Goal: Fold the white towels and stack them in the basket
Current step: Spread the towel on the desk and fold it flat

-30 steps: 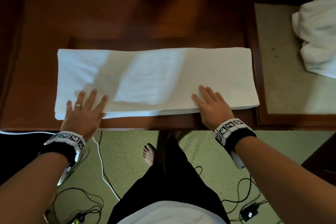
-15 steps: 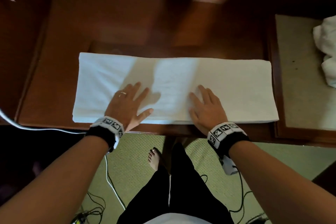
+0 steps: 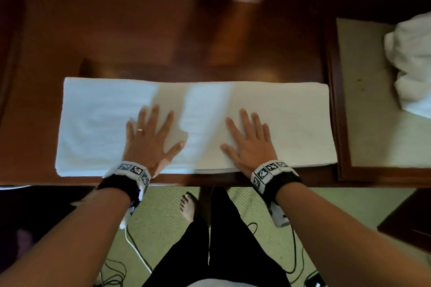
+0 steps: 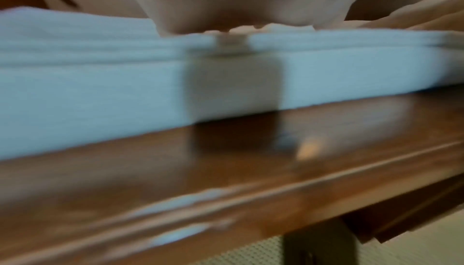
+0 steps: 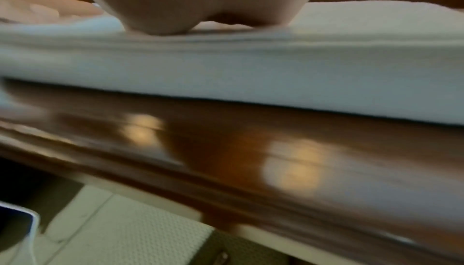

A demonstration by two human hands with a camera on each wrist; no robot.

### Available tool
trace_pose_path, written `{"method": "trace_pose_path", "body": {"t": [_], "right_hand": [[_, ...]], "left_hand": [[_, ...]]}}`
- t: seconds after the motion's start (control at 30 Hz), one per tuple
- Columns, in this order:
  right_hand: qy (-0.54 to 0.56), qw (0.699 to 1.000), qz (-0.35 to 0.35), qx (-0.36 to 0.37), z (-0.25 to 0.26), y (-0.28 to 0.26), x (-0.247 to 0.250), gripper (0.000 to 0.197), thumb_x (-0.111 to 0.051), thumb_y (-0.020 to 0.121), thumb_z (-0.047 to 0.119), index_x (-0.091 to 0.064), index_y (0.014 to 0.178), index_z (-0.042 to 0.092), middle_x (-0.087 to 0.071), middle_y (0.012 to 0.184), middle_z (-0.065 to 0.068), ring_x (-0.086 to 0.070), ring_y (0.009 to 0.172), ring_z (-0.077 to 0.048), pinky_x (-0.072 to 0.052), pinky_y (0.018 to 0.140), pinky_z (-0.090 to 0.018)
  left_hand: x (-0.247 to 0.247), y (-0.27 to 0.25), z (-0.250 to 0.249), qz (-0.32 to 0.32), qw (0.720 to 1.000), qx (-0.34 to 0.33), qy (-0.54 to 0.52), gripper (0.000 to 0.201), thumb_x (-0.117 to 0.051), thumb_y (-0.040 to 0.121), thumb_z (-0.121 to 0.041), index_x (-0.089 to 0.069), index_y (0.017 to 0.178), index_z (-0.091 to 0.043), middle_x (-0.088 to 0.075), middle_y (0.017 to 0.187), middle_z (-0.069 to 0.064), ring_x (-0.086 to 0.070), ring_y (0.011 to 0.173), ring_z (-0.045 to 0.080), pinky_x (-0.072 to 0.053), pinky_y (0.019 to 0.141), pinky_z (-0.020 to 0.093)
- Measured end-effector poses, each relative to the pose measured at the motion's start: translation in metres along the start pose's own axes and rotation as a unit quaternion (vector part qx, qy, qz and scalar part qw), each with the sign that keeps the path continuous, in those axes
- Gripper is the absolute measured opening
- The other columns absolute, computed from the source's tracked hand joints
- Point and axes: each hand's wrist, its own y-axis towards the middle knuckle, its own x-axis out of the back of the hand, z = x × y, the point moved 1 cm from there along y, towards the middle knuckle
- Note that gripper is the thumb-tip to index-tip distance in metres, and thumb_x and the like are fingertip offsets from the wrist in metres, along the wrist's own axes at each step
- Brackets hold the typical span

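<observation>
A white towel (image 3: pixel 93 123), folded into a long strip of several layers, lies across the dark wooden table (image 3: pixel 116 37) near its front edge. My left hand (image 3: pixel 150 135) presses flat on the towel left of its middle, fingers spread. My right hand (image 3: pixel 250 137) lies flat on it right of the middle, also spread. Both wrist views look along the table edge at the towel's layered side (image 4: pixel 100 90) (image 5: pixel 276 80), with the heel of each palm resting on top. No basket shows.
A heap of unfolded white towels (image 3: pixel 410 65) sits on a beige-topped side table (image 3: pixel 373 135) at the right. Behind the towel the wooden top is bare up to the wall. Cables (image 3: pixel 137 249) trail on the green carpet by my feet.
My left hand slid right along the towel from its left end toward the middle. My right hand moved a little further onto the towel. The towel stays flat.
</observation>
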Motion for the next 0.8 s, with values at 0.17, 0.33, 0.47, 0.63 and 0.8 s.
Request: {"method": "trace_pose_path", "body": {"t": [0.17, 0.33, 0.47, 0.63, 0.8], "right_hand": [[0.043, 0.985, 0.017, -0.169, -0.092, -0.026, 0.002, 0.077, -0.012, 0.088, 0.082, 0.019, 0.150, 0.048, 0.033, 0.159, 0.004, 0.027, 0.147, -0.030, 0.011, 0.120, -0.052], [0.128, 0.956, 0.016, -0.265, -0.150, -0.042, 0.020, 0.079, -0.037, 0.092, 0.070, -0.001, 0.155, 0.038, 0.009, 0.165, 0.000, 0.001, 0.150, -0.034, -0.010, 0.119, -0.052], [0.224, 0.926, -0.074, -0.295, -0.162, -0.025, 0.036, 0.058, -0.054, 0.096, 0.026, -0.034, 0.149, 0.016, -0.039, 0.145, -0.022, -0.041, 0.128, -0.042, -0.035, 0.106, -0.046], [0.318, 0.859, -0.029, -0.399, -0.163, -0.004, 0.046, 0.052, -0.063, 0.089, 0.020, -0.045, 0.136, 0.006, -0.058, 0.127, -0.018, -0.056, 0.115, -0.037, -0.044, 0.087, -0.036], [0.393, 0.830, 0.037, -0.394, -0.168, 0.006, 0.052, 0.039, -0.076, 0.080, 0.019, -0.063, 0.111, 0.001, -0.068, 0.110, -0.017, -0.063, 0.093, -0.034, -0.050, 0.081, -0.037]], "left_hand": [[-0.010, 0.013, -0.011, -0.010, 0.999, 0.034, -0.029, 0.085, -0.004, 0.084, -0.085, 0.026, 0.151, -0.044, 0.030, 0.163, -0.004, 0.018, 0.152, 0.033, 0.004, 0.119, 0.062], [-0.003, 0.020, -0.011, -0.014, 0.997, 0.054, -0.045, 0.090, -0.005, 0.079, -0.088, 0.018, 0.154, -0.044, 0.023, 0.165, -0.006, 0.012, 0.153, 0.033, 0.000, 0.118, 0.064], [0.008, 0.027, 0.003, 0.007, 0.998, 0.059, -0.031, 0.092, -0.004, 0.077, -0.090, 0.017, 0.154, -0.044, 0.021, 0.166, -0.006, 0.011, 0.153, 0.031, -0.004, 0.119, 0.064], [0.020, 0.027, 0.010, 0.003, 0.997, 0.073, -0.037, 0.097, -0.012, 0.074, -0.089, 0.002, 0.157, -0.040, 0.010, 0.168, -0.005, 0.003, 0.153, 0.031, -0.014, 0.117, 0.065], [0.024, 0.028, 0.001, 0.017, 0.993, 0.108, -0.040, 0.088, -0.037, 0.088, -0.076, -0.006, 0.159, -0.033, 0.008, 0.168, -0.001, 0.002, 0.153, 0.032, -0.015, 0.119, 0.059]]}}
